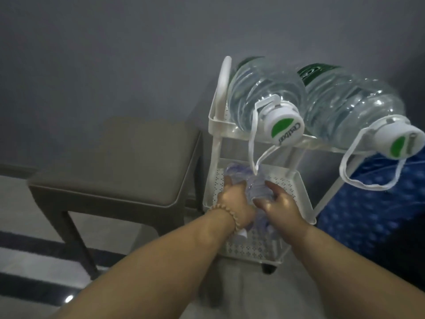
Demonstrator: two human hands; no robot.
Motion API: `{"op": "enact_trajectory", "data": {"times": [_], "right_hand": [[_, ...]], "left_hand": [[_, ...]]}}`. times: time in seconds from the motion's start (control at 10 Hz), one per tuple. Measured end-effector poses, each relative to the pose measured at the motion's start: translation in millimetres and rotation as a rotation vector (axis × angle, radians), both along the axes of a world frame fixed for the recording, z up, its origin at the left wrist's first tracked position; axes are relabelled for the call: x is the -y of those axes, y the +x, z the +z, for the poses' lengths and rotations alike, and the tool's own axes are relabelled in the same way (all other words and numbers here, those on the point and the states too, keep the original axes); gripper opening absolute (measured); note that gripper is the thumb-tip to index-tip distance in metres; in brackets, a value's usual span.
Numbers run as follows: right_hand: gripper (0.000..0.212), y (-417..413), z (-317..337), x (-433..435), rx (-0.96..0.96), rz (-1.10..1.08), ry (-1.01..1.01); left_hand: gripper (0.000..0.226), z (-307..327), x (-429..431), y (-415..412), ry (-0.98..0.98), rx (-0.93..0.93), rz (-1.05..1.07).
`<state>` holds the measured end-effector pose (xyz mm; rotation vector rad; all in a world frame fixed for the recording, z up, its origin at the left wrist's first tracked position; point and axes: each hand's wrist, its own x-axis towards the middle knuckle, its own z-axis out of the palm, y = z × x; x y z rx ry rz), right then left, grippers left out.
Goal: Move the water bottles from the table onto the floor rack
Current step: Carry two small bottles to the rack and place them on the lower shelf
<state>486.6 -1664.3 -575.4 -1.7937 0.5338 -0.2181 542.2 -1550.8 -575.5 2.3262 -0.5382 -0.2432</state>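
A white floor rack (305,196) on wheels stands by the wall. Two large clear water jugs lie tilted on its top shelf: one on the left (262,95), one on the right (349,107), both with white-and-green caps facing me. On the perforated lower tray, small clear water bottles (257,192) lie on their sides. My left hand (234,201), with a beaded bracelet at the wrist, and my right hand (280,203) both grip these small bottles from either side. The bottles are blurred and partly hidden by my hands.
A grey padded stool (115,162) stands just left of the rack. A blue patterned bag or fabric (377,210) sits to the right, under the rack's top shelf. A grey wall is behind; light floor with dark stripes lies at the lower left.
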Motion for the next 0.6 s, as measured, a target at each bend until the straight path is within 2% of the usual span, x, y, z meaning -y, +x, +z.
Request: {"op": "enact_trajectory", "data": {"times": [0.1, 0.2, 0.3, 0.4, 0.5, 0.6], "right_hand": [[0.057, 11.5, -2.7, -1.1, -0.053, 0.012, -0.075], [0.051, 24.8, -0.6, -5.0, -0.118, 0.005, -0.171], [0.021, 41.7, 3.5, -4.9, -0.089, -0.058, -0.196], [0.027, 51.2, -1.4, 0.6, -0.175, -0.062, -0.26], [0.044, 51.4, -1.0, -0.3, -0.167, -0.051, -0.223], [0.057, 50.0, -5.4, 2.5, -0.159, -0.01, -0.151]], "left_hand": [[0.059, 3.5, 4.6, 11.7, 0.162, -0.025, 0.017], [0.056, 1.0, 7.4, 25.9, 0.237, -0.057, 0.007], [0.054, -0.4, 10.8, 34.1, 0.296, -0.063, 0.042], [0.052, -2.2, 23.2, 45.4, 0.344, -0.09, 0.059], [0.074, 0.1, 32.3, 56.2, 0.47, -0.139, 0.059], [0.084, -1.3, 34.6, 58.6, 0.552, -0.097, 0.033]]}}
